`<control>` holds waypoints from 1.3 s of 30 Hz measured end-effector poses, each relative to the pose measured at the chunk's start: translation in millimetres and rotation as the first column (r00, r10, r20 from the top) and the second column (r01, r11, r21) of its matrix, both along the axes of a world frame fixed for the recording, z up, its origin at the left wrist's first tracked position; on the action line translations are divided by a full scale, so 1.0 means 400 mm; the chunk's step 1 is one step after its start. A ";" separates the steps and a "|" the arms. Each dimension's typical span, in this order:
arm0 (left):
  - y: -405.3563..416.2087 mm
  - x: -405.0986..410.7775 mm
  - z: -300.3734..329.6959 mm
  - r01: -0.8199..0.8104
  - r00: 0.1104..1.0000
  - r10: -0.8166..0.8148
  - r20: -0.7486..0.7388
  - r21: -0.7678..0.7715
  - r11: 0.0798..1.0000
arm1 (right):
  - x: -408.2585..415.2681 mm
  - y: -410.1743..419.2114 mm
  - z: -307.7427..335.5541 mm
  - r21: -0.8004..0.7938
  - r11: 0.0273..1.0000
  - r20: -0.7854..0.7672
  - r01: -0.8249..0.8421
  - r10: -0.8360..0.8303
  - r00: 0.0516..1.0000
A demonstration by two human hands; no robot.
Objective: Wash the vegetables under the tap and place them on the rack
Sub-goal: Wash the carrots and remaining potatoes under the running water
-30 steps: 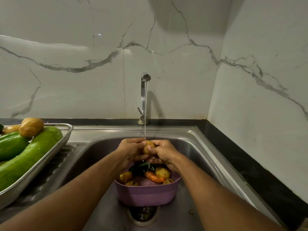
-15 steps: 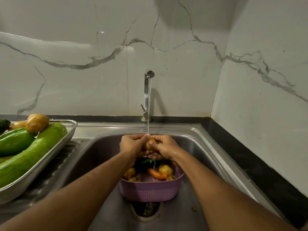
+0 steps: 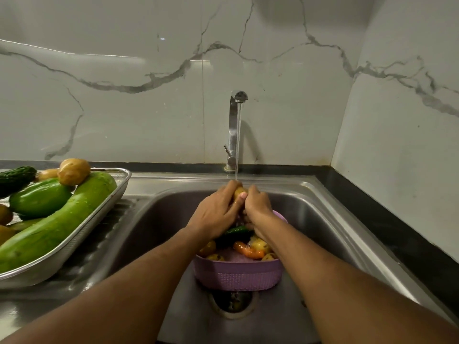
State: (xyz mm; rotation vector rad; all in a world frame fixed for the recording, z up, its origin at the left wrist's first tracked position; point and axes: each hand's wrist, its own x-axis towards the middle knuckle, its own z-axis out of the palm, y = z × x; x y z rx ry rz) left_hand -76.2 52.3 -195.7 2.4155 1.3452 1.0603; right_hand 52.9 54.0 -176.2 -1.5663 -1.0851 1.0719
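Water runs from the steel tap (image 3: 235,125) onto a small potato (image 3: 239,191) that both hands hold over the sink. My left hand (image 3: 215,212) and my right hand (image 3: 257,207) curl round it, so only its top shows. Below them a purple basket (image 3: 238,275) stands in the sink with potatoes, a carrot (image 3: 248,250) and a dark green cucumber (image 3: 234,232). On the left, a steel rack tray (image 3: 99,219) holds a long green gourd (image 3: 57,224), a shorter green one (image 3: 39,197), a dark cucumber (image 3: 16,176) and potatoes (image 3: 74,171).
The steel sink (image 3: 330,219) has an open drain (image 3: 232,302) just in front of the basket. A ribbed draining board (image 3: 82,264) lies under the rack. A black counter strip (image 3: 387,224) and marble walls close in the back and right.
Both hands keep rubbing the potato under the stream and have closed tighter round it. The view has shifted, showing more of the rack at the left.
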 end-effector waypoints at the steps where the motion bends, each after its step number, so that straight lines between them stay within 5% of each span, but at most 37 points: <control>1: 0.002 0.004 0.001 -0.018 1.000 0.018 -0.016 0.026 1.000 | -0.001 -0.006 0.004 -0.075 0.997 -0.064 -0.012 0.007 0.998; 5: 0.007 0.035 0.000 -0.246 0.969 0.245 0.043 0.039 0.968 | -0.030 0.009 -0.004 0.004 1.000 0.087 0.002 -0.002 0.996; 9: 0.014 0.055 0.028 -0.370 0.898 0.411 0.157 -0.236 0.898 | -0.038 0.009 -0.001 0.216 0.975 0.356 0.044 -0.120 0.927; 13: 0.022 0.069 0.049 -0.258 0.921 0.361 0.145 -0.467 0.846 | -0.019 0.000 -0.014 0.390 0.921 0.570 -0.015 -0.229 0.789; 16: 0.017 0.076 0.054 -0.046 0.782 0.459 0.421 -0.697 0.716 | -0.011 -0.008 -0.026 0.523 0.839 0.661 -0.148 -0.290 0.692; 18: 0.016 0.075 0.044 0.007 0.740 0.477 0.473 -0.715 0.699 | -0.012 -0.008 -0.030 0.544 0.814 0.679 -0.206 -0.283 0.677; 21: 0.023 0.069 0.011 -0.198 0.855 0.373 0.360 -0.437 0.877 | -0.020 -0.001 -0.020 0.472 0.874 0.588 -0.116 -0.215 0.780; 24: 0.019 0.065 -0.010 -0.227 0.921 0.265 0.285 -0.160 0.961 | -0.018 0.014 -0.004 0.262 0.963 0.345 0.058 -0.149 0.927; 28: 0.009 0.076 -0.022 -0.120 0.976 0.133 0.174 -0.085 0.989 | -0.001 -0.002 0.007 -0.101 0.991 -0.125 0.093 -0.105 0.987; 31: 0.010 0.072 -0.031 -0.080 0.985 0.096 0.144 -0.112 0.991 | 0.006 -0.009 0.002 -0.162 0.985 -0.191 0.059 -0.089 0.978; 34: 0.016 0.067 -0.025 -0.102 0.930 0.192 0.314 -0.282 0.954 | -0.013 0.000 0.000 0.003 1.000 0.143 0.006 -0.007 0.990; 36: 0.031 0.057 -0.022 -0.169 0.892 0.315 0.323 -0.409 0.897 | -0.029 0.001 -0.004 0.092 0.994 0.412 -0.058 0.015 0.911; 39: 0.033 0.032 -0.018 -0.122 0.843 0.403 0.355 -0.604 0.788 | -0.037 -0.001 -0.019 0.164 0.971 0.563 -0.172 0.051 0.825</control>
